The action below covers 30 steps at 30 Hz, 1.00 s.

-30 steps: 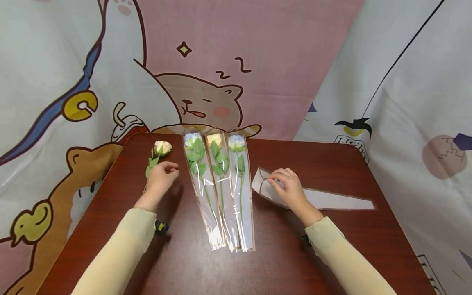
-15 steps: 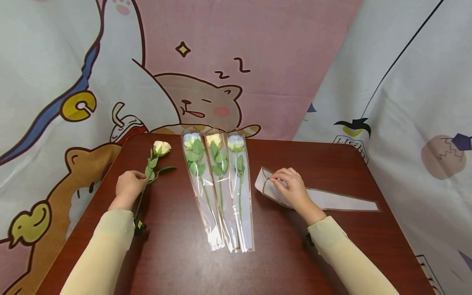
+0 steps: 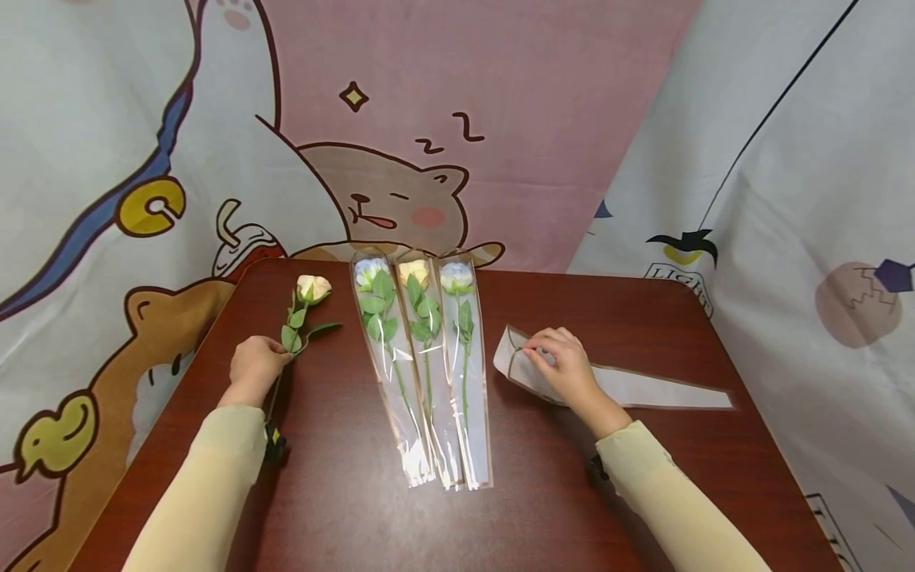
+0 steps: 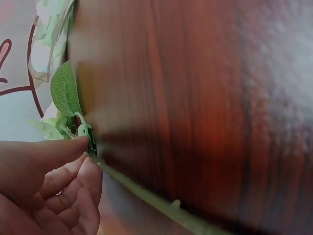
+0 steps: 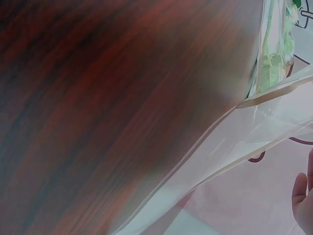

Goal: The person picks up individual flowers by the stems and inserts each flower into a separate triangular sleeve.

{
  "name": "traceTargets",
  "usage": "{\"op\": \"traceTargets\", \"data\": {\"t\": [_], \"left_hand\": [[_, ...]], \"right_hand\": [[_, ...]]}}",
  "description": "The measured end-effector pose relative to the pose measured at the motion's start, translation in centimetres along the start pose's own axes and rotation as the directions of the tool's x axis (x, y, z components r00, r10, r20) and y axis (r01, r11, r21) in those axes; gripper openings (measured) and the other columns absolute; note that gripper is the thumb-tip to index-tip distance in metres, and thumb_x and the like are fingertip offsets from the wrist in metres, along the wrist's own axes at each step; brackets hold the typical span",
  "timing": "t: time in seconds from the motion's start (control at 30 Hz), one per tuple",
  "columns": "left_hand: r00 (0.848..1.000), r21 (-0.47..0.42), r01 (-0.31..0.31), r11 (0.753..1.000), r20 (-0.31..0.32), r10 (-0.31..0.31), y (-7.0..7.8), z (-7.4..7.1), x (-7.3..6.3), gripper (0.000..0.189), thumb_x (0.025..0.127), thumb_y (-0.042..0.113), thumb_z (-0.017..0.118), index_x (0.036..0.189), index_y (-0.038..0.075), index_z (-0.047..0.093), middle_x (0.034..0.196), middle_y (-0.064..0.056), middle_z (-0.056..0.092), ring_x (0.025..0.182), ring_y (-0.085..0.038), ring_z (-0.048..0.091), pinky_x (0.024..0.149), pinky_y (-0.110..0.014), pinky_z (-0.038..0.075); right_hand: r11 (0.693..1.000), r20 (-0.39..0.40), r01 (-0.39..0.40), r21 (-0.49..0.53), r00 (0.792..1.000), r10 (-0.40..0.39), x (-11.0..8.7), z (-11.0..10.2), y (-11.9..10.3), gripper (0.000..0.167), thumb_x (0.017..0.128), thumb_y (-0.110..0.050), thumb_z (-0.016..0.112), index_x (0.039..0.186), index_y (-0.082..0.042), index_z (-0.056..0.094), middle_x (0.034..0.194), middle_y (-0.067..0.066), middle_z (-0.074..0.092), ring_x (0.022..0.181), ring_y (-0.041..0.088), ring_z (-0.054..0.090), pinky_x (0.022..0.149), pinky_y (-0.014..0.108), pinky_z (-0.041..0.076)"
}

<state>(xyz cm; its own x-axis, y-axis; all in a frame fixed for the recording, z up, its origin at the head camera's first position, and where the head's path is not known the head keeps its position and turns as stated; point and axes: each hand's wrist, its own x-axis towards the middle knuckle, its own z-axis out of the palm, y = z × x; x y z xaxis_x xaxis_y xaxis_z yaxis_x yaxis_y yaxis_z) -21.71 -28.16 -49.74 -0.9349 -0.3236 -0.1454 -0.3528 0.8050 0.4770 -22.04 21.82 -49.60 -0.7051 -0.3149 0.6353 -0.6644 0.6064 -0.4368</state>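
My left hand point(image 3: 259, 365) pinches the green stem of a cream rose point(image 3: 313, 289) at the table's left. In the left wrist view, thumb and fingertips close on the stem point(image 4: 146, 194) just below a leaf point(image 4: 65, 90). On the right, my right hand point(image 3: 561, 361) pinches the upper edge of a clear flower sleeve point(image 3: 658, 389) with a white back and brown border. The sleeve's wide mouth point(image 5: 274, 98) gapes toward the middle, its narrow end pointing right. Only a few fingers of the right hand show in the right wrist view.
Three wrapped roses lie side by side mid-table: a bluish rose point(image 3: 372, 272) at left, a yellow rose point(image 3: 415, 272) between, another bluish rose point(image 3: 457, 276) at right. Their clear sleeves spread toward the front. A cartoon-printed cloth point(image 3: 543, 119) hangs behind the dark red table point(image 3: 572, 508).
My left hand has moved left and toward me from above the table, and now pinches the cream rose's stem. My right hand and the sleeve have shifted only slightly right.
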Motion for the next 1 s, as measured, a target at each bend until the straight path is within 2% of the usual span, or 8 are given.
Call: {"op": "traceTargets", "data": {"t": [0.33,0.63,0.83,1.0], "left_hand": [[0.998,-0.017,0.018,1.0,0.055,-0.017,0.05,-0.39,0.23,0.028,0.087,0.023,0.063,0.106,0.002,0.067,0.109,-0.023,0.063,0.091,-0.037,0.059,0.067,-0.042,0.049],[0.998,0.013,0.059,0.998,0.032,-0.06,0.36,0.05,0.81,0.024,0.088,0.024,0.062,0.099,0.004,0.069,0.104,-0.022,0.065,0.084,-0.035,0.06,0.056,-0.037,0.047],[0.998,-0.021,0.047,0.999,0.03,-0.047,0.21,-0.05,0.78,0.026,0.092,0.024,0.056,0.1,0.002,0.068,0.1,-0.02,0.064,0.08,-0.03,0.058,0.055,-0.033,0.045],[1.0,-0.104,-0.017,0.994,-0.016,0.015,0.67,-0.34,0.47,0.031,0.094,0.024,0.053,0.106,-0.001,0.066,0.108,-0.023,0.063,0.089,-0.034,0.057,0.066,-0.038,0.048]], "right_hand": [[1.0,-0.005,0.008,0.006,1.0,-0.008,0.0,0.0,-0.3,0.006,0.078,-0.006,0.075,0.082,-0.009,0.071,0.084,0.002,0.068,0.072,0.018,0.049,0.065,0.028,0.034],[1.0,-0.007,0.009,0.004,1.0,-0.009,-0.04,0.15,-0.26,0.007,0.078,-0.006,0.075,0.081,-0.009,0.071,0.084,0.001,0.068,0.071,0.02,0.05,0.064,0.027,0.035],[1.0,0.005,-0.005,0.0,1.0,0.005,-0.03,0.22,-0.25,0.005,0.079,-0.009,0.075,0.082,-0.011,0.071,0.085,0.0,0.068,0.071,0.02,0.05,0.064,0.028,0.036],[1.0,0.005,-0.008,0.001,1.0,0.008,-0.06,0.2,-0.26,0.005,0.079,-0.009,0.074,0.082,-0.01,0.071,0.085,0.0,0.068,0.071,0.021,0.05,0.064,0.028,0.036]]}}
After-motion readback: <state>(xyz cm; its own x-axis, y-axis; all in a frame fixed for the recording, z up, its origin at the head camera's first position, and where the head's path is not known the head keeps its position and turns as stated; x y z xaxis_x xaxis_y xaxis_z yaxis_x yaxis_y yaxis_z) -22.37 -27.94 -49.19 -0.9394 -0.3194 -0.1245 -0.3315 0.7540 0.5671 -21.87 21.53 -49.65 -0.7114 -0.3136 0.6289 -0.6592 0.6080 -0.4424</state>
